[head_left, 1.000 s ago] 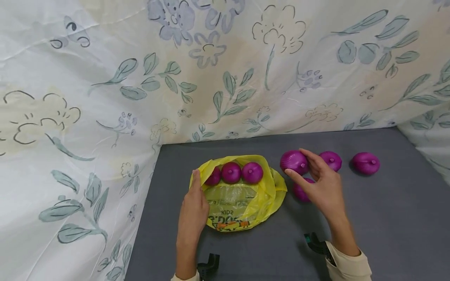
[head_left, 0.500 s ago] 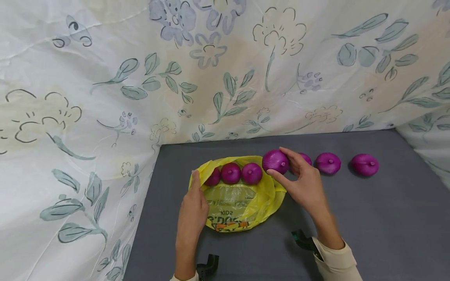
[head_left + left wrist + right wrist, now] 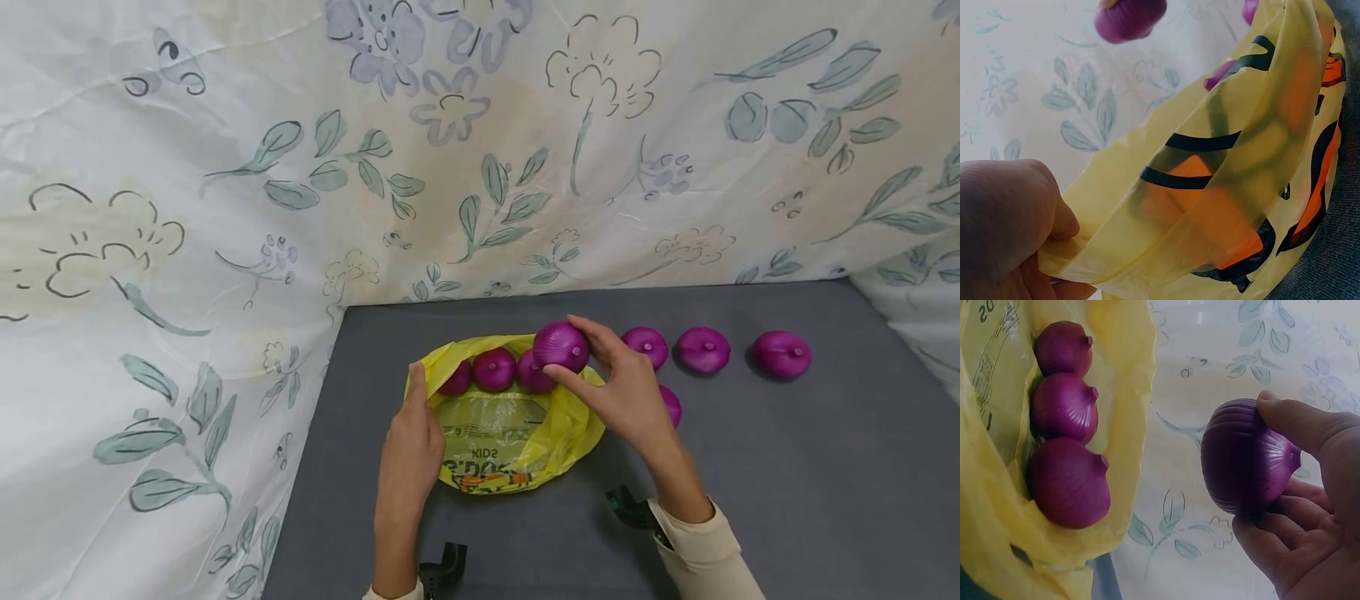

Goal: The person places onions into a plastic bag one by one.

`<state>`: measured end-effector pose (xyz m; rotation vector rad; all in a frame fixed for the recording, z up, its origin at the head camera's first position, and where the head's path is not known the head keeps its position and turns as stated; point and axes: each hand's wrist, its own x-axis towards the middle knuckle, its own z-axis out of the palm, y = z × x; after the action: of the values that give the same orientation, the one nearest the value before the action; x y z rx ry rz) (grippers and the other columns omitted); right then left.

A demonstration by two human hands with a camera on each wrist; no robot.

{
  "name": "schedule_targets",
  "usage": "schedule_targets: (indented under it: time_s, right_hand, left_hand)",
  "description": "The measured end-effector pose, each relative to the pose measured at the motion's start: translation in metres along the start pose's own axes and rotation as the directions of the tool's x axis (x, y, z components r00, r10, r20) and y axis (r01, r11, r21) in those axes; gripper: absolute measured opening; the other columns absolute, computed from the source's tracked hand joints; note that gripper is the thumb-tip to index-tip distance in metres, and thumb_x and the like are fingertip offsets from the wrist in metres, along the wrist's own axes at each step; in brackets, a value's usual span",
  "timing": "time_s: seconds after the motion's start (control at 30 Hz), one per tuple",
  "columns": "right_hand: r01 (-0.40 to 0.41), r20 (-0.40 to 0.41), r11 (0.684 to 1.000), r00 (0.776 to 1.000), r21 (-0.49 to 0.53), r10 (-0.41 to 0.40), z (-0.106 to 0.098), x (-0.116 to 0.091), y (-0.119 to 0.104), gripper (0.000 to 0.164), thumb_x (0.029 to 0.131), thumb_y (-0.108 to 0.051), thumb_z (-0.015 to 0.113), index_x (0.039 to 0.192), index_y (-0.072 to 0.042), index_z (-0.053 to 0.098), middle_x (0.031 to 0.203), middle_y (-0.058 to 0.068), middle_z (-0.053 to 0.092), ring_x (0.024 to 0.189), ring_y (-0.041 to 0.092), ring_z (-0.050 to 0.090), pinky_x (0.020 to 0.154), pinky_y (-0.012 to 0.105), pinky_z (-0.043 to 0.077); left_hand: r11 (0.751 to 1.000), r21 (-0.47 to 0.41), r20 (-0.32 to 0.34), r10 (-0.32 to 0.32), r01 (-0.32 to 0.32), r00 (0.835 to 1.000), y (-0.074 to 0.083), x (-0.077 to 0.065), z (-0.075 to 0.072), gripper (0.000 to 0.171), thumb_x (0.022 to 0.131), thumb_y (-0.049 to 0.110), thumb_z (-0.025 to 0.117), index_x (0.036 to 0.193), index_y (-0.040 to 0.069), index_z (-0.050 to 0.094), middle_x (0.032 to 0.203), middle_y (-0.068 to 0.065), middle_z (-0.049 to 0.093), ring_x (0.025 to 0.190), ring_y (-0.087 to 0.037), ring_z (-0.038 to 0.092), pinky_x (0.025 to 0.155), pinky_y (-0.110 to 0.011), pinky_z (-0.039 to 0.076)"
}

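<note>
A yellow plastic bag [image 3: 495, 450] lies on the dark table with its mouth spread, and three purple onions stand in a row inside it, such as the middle onion [image 3: 494, 370]. My left hand [image 3: 411, 442] pinches the bag's left rim between thumb and fingers, as the left wrist view shows up close. My right hand [image 3: 626, 392] holds another purple onion [image 3: 561, 347] between thumb and fingertips, raised over the bag's right side. In the right wrist view this held onion [image 3: 1247, 456] is apart from the bag's wall, its stem end towards the palm.
Right of the bag, several more onions sit on the grey table [image 3: 810, 483]: a far-right onion [image 3: 781, 355], one beside it [image 3: 702, 350], another [image 3: 647, 347] near my right hand, and one [image 3: 671, 406] partly behind my wrist. A floral cloth [image 3: 480, 167] hangs behind the table.
My right hand has moved left with the onion, from beside the bag to over its right part, uncovering onions on the table. My left hand keeps its hold on the rim.
</note>
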<state>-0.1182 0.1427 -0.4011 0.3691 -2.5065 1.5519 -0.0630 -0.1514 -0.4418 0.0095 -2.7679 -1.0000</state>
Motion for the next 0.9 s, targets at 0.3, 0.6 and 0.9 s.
schedule_targets:
  time_s: [0.3,0.6,0.9]
  right_hand:
    - [0.062,0.076,0.998,0.995,0.001,-0.062,0.010,0.011,-0.010,0.074,0.089,-0.034,0.088,0.154,-0.022,0.056,0.151,0.006,0.061,0.136,0.026,0.061,0.105,0.046,0.052]
    - [0.131,0.202,0.991,0.970,0.036,-0.136,0.035,0.022,-0.024,0.074,0.087,-0.037,0.089,0.153,-0.024,0.057,0.142,0.004,0.067,0.124,0.025,0.069,0.091,0.043,0.060]
    - [0.199,0.347,0.977,0.914,0.074,-0.212,0.058,0.033,-0.026,0.074,0.086,-0.032,0.091,0.151,-0.020,0.058,0.138,-0.002,0.068,0.108,0.017,0.072,0.087,0.043,0.061]
  left_hand:
    - [1.000,-0.011,0.003,-0.004,0.004,1.000,-0.001,0.001,0.001,0.066,0.113,0.008,0.044,0.171,0.021,0.015,0.065,0.000,0.045,0.044,-0.012,0.028,0.047,-0.029,0.028]
    - [1.000,-0.006,0.001,-0.012,0.012,1.000,-0.002,0.003,0.001,0.066,0.113,0.010,0.045,0.171,0.020,0.017,0.085,-0.006,0.053,0.048,-0.014,0.034,0.049,-0.031,0.033]
    - [0.999,-0.023,0.004,-0.033,0.033,0.999,-0.004,0.006,0.002,0.068,0.112,0.010,0.047,0.171,0.022,0.016,0.078,-0.003,0.047,0.049,-0.014,0.031,0.050,-0.031,0.033]
